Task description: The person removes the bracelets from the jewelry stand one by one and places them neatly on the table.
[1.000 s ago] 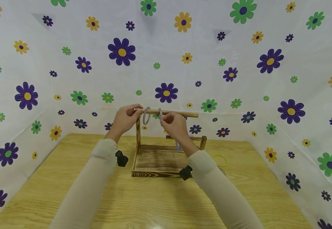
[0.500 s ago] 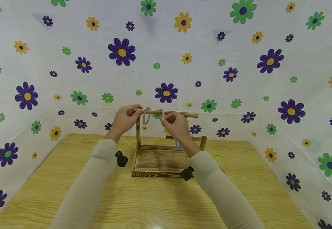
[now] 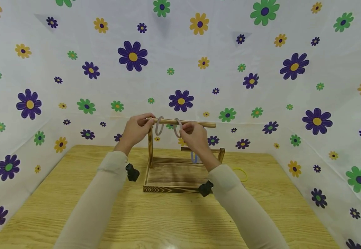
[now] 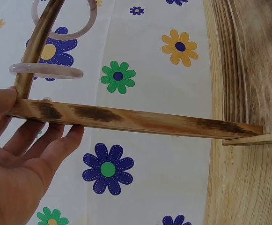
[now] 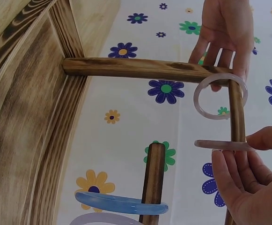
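A wooden bangle stand (image 3: 171, 189) has a tall post (image 4: 136, 120) with a horizontal rod (image 3: 206, 125) at its top. My left hand (image 3: 137, 129) grips the top corner where post and rod meet, thumb on one side and fingers on the other in the left wrist view. Close by, a pale greyish bangle (image 4: 56, 71) hangs on the rod. Farther along, my right hand (image 3: 194, 137) pinches a second greyish bangle (image 5: 222, 145) between thumb and fingers. That bangle encircles the rod, and the right wrist view has it edge-on.
A lower rod (image 3: 186, 149) carries a blue bangle (image 5: 112, 203) and a pale lilac one (image 5: 96, 219). On the wooden table (image 3: 168, 221), a yellow bangle (image 3: 245, 174) lies right of the stand. Flower-printed cloth (image 3: 180, 79) surrounds the table at the back and sides.
The right hand has shifted slightly to the right along the rod, bringing the pinched bangle with it and away from the other one. My left hand stays at the corner.
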`<state>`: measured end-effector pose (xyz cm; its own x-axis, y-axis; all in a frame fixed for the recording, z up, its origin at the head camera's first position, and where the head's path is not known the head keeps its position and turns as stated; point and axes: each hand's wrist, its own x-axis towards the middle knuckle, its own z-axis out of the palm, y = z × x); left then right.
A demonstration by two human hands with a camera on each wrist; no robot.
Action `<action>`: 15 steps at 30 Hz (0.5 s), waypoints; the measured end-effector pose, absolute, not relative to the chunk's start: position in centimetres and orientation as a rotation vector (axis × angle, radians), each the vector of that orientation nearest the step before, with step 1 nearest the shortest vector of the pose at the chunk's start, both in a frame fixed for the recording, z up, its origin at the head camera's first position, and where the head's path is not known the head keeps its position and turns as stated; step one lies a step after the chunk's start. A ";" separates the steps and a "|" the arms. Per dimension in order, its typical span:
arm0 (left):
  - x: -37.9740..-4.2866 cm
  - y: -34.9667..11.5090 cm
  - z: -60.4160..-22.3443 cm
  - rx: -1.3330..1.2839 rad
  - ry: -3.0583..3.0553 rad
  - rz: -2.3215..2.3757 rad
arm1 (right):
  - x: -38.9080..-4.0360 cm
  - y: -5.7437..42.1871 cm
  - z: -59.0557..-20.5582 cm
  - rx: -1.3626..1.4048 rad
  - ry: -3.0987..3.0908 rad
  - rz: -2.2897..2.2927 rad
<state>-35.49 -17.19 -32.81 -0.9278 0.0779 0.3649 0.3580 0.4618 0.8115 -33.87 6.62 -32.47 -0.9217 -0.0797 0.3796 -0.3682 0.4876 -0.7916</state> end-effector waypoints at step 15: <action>-35.3 -17.2 -32.8 -0.370 -2.438 -1.445 | -33.6 7.4 -32.1 0.373 -2.437 1.449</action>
<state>-35.35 -17.16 -32.75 -0.9273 0.0749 0.3669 0.3578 0.4663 0.8091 -33.62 7.40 -32.05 -0.9271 -0.0766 0.3669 -0.3589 0.4635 -0.8102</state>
